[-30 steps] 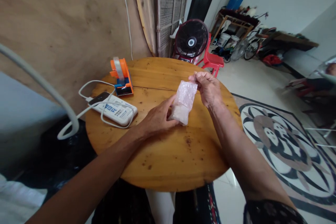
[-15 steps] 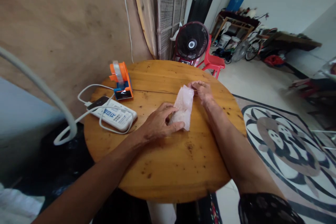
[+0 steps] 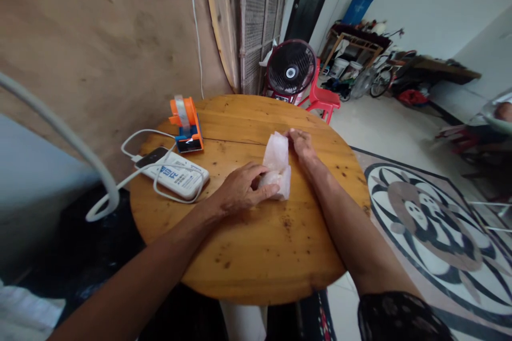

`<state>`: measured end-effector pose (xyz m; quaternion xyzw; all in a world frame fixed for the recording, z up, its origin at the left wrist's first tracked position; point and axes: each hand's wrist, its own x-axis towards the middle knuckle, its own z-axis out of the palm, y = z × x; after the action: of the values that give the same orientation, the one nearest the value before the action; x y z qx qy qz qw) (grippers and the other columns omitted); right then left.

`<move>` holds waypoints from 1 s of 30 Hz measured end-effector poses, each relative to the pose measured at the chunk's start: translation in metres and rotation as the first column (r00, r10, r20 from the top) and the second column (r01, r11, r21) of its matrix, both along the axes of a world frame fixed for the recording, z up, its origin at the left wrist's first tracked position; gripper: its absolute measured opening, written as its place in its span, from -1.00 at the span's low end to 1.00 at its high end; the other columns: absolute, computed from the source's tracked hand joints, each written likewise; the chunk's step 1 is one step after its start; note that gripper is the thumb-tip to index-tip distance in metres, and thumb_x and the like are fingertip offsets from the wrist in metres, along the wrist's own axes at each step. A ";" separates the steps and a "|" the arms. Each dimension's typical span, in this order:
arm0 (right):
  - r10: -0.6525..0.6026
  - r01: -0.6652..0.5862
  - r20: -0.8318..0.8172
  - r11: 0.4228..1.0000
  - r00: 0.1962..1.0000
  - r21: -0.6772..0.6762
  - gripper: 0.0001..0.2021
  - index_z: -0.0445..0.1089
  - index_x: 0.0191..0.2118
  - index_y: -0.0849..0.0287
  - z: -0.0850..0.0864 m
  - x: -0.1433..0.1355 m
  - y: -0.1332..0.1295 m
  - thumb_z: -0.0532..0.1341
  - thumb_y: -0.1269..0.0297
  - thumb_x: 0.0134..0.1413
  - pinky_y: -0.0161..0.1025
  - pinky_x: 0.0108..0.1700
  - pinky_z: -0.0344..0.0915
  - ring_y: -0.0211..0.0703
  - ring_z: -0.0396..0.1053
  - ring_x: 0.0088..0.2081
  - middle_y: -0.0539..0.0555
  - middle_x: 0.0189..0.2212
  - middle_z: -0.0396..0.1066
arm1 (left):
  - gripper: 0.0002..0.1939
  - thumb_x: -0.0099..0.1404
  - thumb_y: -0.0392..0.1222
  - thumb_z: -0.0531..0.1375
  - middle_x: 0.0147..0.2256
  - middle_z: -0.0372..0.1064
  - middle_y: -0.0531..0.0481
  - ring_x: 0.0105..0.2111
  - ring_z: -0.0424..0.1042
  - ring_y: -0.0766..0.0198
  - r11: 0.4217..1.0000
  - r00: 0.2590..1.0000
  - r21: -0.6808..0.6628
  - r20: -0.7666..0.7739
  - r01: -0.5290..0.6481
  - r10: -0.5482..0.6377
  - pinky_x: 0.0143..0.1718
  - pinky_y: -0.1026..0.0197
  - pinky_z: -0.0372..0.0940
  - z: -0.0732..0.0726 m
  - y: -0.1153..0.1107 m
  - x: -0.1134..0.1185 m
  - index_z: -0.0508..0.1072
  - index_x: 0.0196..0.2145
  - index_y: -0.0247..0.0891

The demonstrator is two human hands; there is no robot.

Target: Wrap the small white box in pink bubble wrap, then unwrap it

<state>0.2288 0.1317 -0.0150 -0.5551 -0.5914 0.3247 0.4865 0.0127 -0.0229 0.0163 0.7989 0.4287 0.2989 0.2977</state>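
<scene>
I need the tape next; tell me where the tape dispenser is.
The orange tape dispenser stands at the far left of the round table, just behind the white power bank.

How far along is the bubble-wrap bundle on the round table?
Done: the bubble-wrap bundle lies flat on the table, folded around something not clearly visible. In hand: the left hand pins its near end, and the right hand presses the far flap down. Left: no tape shows on it; the tape dispenser stands untouched, apart from both hands.
</scene>
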 end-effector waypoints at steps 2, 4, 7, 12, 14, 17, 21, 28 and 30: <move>-0.042 0.039 -0.103 0.999 0.994 -0.036 -0.56 0.31 -0.48 0.12 0.009 0.000 -0.003 0.14 -0.22 -0.14 -0.24 -0.28 0.29 -0.20 0.34 -0.40 0.00 -0.50 0.39 | -0.55 0.29 0.11 0.15 -0.21 0.41 -0.07 -0.29 0.36 0.21 1.000 1.000 0.006 -0.003 -0.003 0.003 -0.26 0.17 0.27 0.000 0.000 0.000 0.45 -0.02 -0.26; -0.045 0.040 -0.127 0.998 0.991 -0.044 -0.61 0.31 -0.48 0.12 0.023 0.001 -0.010 0.20 -0.15 -0.18 -0.24 -0.32 0.28 -0.21 0.33 -0.42 0.01 -0.49 0.40 | -0.55 0.28 0.10 0.15 -0.20 0.41 -0.08 -0.27 0.37 0.20 1.000 1.000 0.011 -0.002 -0.005 0.005 -0.23 0.15 0.28 -0.001 0.000 0.000 0.46 -0.04 -0.27; 0.011 -0.009 -0.056 0.999 0.998 0.031 -0.70 0.30 -0.50 0.11 0.052 -0.001 -0.031 0.26 -0.03 -0.15 -0.25 -0.38 0.22 -0.26 0.26 -0.52 -0.03 -0.56 0.35 | -0.55 0.28 0.11 0.16 -0.12 0.40 -0.12 -0.18 0.39 0.16 0.999 1.000 0.047 0.025 -0.001 0.000 -0.15 0.12 0.30 -0.004 0.000 0.000 0.45 -0.04 -0.27; 0.094 -0.139 0.492 0.989 0.865 0.055 -0.64 0.31 -0.56 0.10 0.085 -0.026 -0.079 0.31 -0.08 -0.08 -0.21 -0.40 0.17 -0.19 0.27 -0.52 -0.02 -0.66 0.28 | -0.55 0.26 0.11 0.18 0.03 0.33 -0.17 -0.12 0.39 0.14 0.998 0.998 0.069 0.055 0.000 -0.004 -0.11 0.10 0.32 -0.007 0.002 0.000 0.45 -0.04 -0.28; 0.011 -0.094 0.655 0.991 0.756 0.091 -0.66 0.37 -0.45 0.08 0.084 -0.038 -0.092 0.40 -0.05 -0.21 -0.18 -0.35 0.20 -0.11 0.34 -0.45 0.02 -0.59 0.37 | -0.58 0.26 0.08 0.18 0.03 0.33 -0.16 -0.12 0.39 0.15 0.997 0.998 0.071 0.058 0.004 -0.008 -0.11 0.11 0.33 -0.007 0.002 0.000 0.45 -0.05 -0.25; -0.070 -0.020 0.776 0.994 0.627 0.105 -0.78 0.41 -0.37 0.09 0.074 -0.042 -0.099 0.39 0.18 -0.19 -0.15 -0.30 0.22 -0.04 0.41 -0.36 0.11 -0.46 0.47 | -0.60 0.25 0.06 0.18 0.02 0.33 -0.16 -0.14 0.40 0.16 0.997 0.998 0.075 0.061 0.004 -0.009 -0.09 0.11 0.33 -0.006 0.001 0.000 0.46 -0.06 -0.25; -0.120 0.090 0.715 0.993 0.688 0.081 -0.88 0.35 -0.57 0.10 0.061 -0.010 -0.092 0.23 0.35 -0.08 -0.18 -0.35 0.19 -0.09 0.39 -0.43 0.07 -0.59 0.41 | -0.60 0.31 0.09 0.10 0.03 0.34 -0.17 -0.10 0.40 0.15 0.998 0.996 0.070 0.086 0.001 -0.007 -0.04 0.10 0.31 -0.005 0.002 -0.003 0.47 -0.10 -0.27; 0.056 -0.059 -0.021 0.951 0.998 -0.303 -0.81 0.33 -0.61 0.13 0.041 0.034 -0.080 0.31 0.18 -0.21 -0.31 -0.59 0.12 -0.30 0.20 -0.65 -0.06 -0.71 0.30 | -0.58 0.44 0.00 -0.09 -0.20 0.42 -0.11 -0.15 0.38 0.18 0.997 0.987 0.070 0.163 -0.024 0.012 -0.05 0.12 0.27 -0.003 0.003 -0.004 0.47 -0.27 -0.28; 0.081 -0.109 -0.102 0.944 0.991 -0.313 -0.77 0.37 -0.56 0.16 0.040 0.030 -0.081 0.35 0.12 -0.24 -0.32 -0.58 0.17 -0.30 0.24 -0.64 -0.04 -0.67 0.36 | -0.58 0.44 0.00 -0.09 -0.26 0.41 -0.09 -0.21 0.38 0.20 0.997 0.987 0.064 0.160 -0.038 0.027 -0.11 0.14 0.27 -0.002 0.003 -0.004 0.45 -0.32 -0.28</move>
<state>0.2586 0.0509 0.0246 -0.5821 -0.5356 0.4628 0.4000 0.0088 -0.0196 0.0142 0.7748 0.4063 0.3807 0.2994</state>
